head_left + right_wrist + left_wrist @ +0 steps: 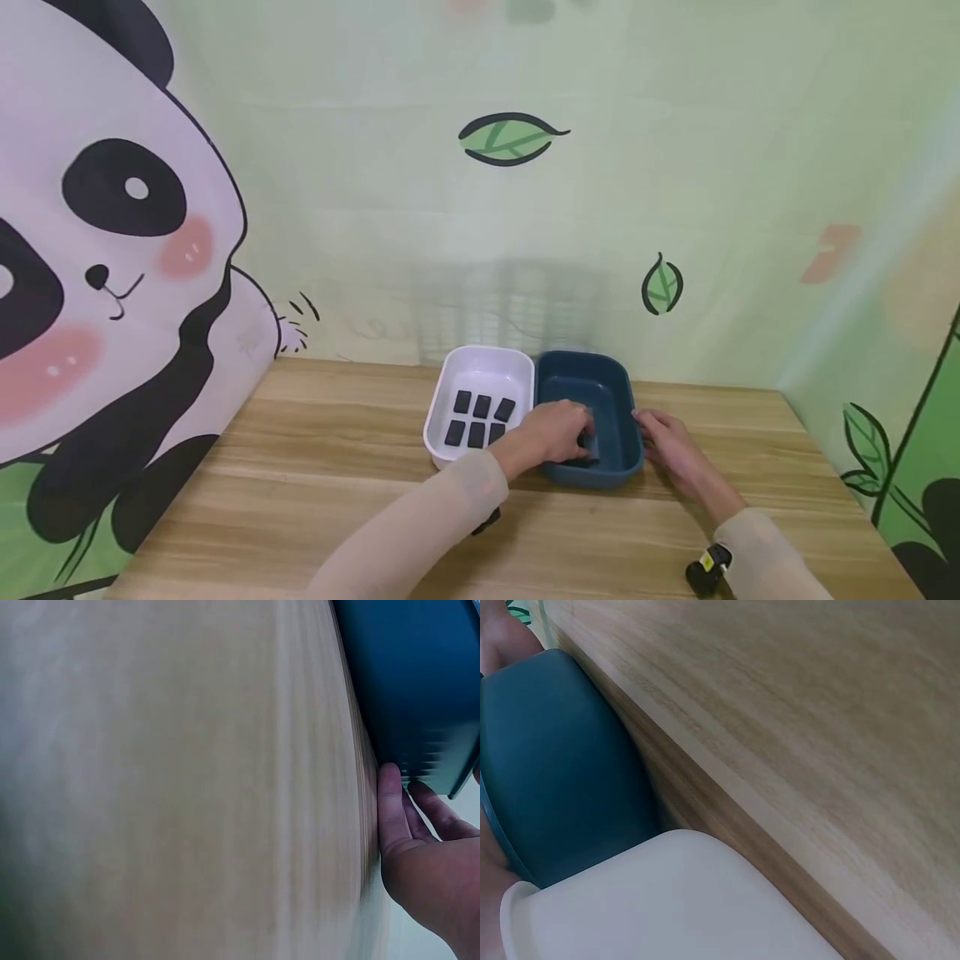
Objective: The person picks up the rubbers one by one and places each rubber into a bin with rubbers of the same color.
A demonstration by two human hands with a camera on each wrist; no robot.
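Note:
My left hand reaches down into the dark blue bin, its fingers bent around a small black block low in the bin, mostly hidden by the hand. On the bin's right side, my right hand touches the outer wall near the rim. Its fingers look fairly straight against the blue wall in the right wrist view. Left of the blue bin stands a white bin, with several black blocks lying in two rows on its floor. The left forearm passes over the white bin's front corner.
Both bins stand side by side on a wood-grain table, near the wall backdrop printed with a panda and leaves. A black wrist device sits at the right sleeve. Another dark piece shows by the left sleeve.

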